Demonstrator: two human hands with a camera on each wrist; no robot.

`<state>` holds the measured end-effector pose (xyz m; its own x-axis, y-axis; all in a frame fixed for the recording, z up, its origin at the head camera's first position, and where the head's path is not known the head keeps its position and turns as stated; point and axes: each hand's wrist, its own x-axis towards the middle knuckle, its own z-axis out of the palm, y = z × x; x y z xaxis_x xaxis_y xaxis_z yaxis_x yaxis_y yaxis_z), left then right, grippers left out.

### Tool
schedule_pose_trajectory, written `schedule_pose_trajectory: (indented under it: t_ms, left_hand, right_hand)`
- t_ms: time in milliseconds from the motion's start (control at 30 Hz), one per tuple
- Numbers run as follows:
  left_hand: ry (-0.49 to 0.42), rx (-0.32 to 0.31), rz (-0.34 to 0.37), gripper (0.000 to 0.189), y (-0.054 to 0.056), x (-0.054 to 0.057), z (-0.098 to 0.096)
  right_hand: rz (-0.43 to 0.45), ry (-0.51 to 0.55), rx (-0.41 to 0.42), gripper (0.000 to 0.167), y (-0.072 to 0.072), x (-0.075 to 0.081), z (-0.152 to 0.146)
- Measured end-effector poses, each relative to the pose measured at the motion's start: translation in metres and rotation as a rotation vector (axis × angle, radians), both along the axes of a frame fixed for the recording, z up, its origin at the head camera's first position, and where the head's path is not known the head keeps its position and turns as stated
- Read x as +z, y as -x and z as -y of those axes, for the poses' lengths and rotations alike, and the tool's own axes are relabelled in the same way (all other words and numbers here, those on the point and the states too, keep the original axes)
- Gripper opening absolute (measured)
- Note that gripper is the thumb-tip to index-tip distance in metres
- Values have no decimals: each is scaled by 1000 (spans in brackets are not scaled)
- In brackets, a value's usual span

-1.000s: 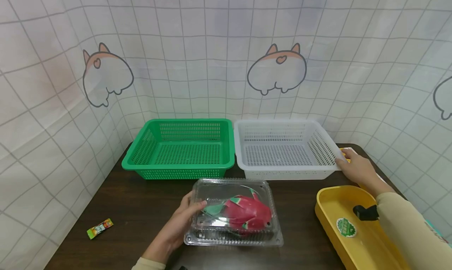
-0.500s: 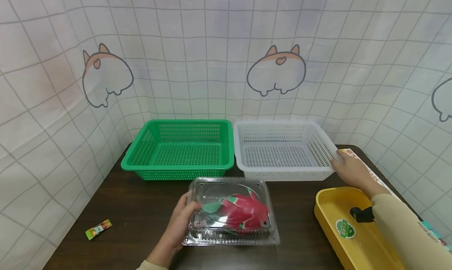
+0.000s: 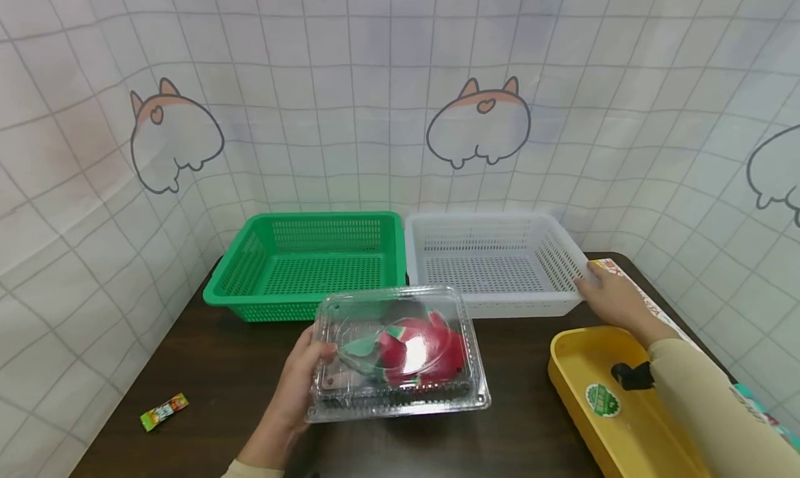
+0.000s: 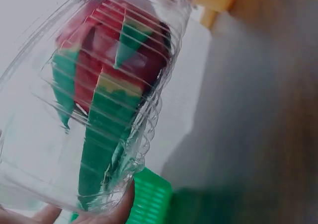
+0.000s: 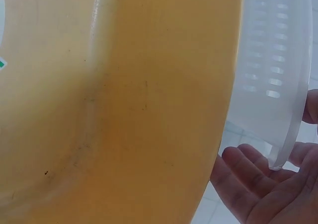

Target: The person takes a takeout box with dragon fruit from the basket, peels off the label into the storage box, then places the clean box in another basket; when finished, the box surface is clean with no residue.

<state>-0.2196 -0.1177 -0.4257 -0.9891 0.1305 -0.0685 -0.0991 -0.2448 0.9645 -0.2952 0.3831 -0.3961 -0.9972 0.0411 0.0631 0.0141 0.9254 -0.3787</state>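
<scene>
My left hand (image 3: pixel 294 384) grips the left end of a clear plastic clamshell box (image 3: pixel 400 401), thumb on the lid. Inside lies a dragon fruit (image 3: pixel 419 353), red with green scales, also seen through the ribbed plastic in the left wrist view (image 4: pixel 109 100). The box is raised off the table and slightly tilted, in front of the baskets. At the right, my right hand (image 3: pixel 619 304) holds the near right corner of a white plastic basket (image 3: pixel 519 304). In the right wrist view, thumb and fingers lie on either side of the basket's rim (image 5: pixel 298 110).
A green basket (image 3: pixel 303 301) stands left of the white one, against the grid-patterned cloth (image 3: pixel 350 117). Beneath my right forearm sits a yellow tray (image 3: pixel 565 374) with a green sticker. A small snack packet (image 3: pixel 164 412) lies at left. A printed strip (image 3: pixel 644 294) runs along the right edge.
My left hand has lifted the clamshell box with the dragon fruit and brought it a little left. The right hand stays at the white basket's corner. The view has shifted slightly.
</scene>
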Motion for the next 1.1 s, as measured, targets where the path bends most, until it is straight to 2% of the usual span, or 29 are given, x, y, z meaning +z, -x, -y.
schedule_pose_trajectory:
  t_ms: [167, 333, 467, 533, 633, 700, 833, 933, 1100]
  left_hand:
    - [-41, -13, -2, 56, 10, 19, -7]
    - [-75, 36, 20, 65, 32, 37, -27]
    - [-117, 86, 18, 53, 54, 50, -47]
    - [-115, 100, 3, 42, 65, 56, -58]
    - [-100, 123, -7, 35, 78, 64, -76]
    - [-75, 145, -6, 40, 86, 69, -85]
    - [2, 222, 15, 64, 101, 75, -103]
    - [65, 283, 24, 75, 112, 76, -116]
    - [207, 292, 33, 80, 126, 73, -146]
  right_hand:
    - [3, -5, -7, 68, 0, 1, -2]
    - [-23, 16, -16, 66, -2, -1, -3]
    - [-16, 50, -25, 67, -4, -2, 0]
    - [-3, 67, -31, 68, -4, -2, 1]
    - [16, 87, -39, 70, -2, -4, 2]
    - [22, 97, -42, 70, 0, -6, 5]
    - [26, 113, -42, 70, 3, -7, 11]
    - [32, 126, -35, 72, 4, -7, 13]
    - [18, 93, -61, 72, -3, -8, 6]
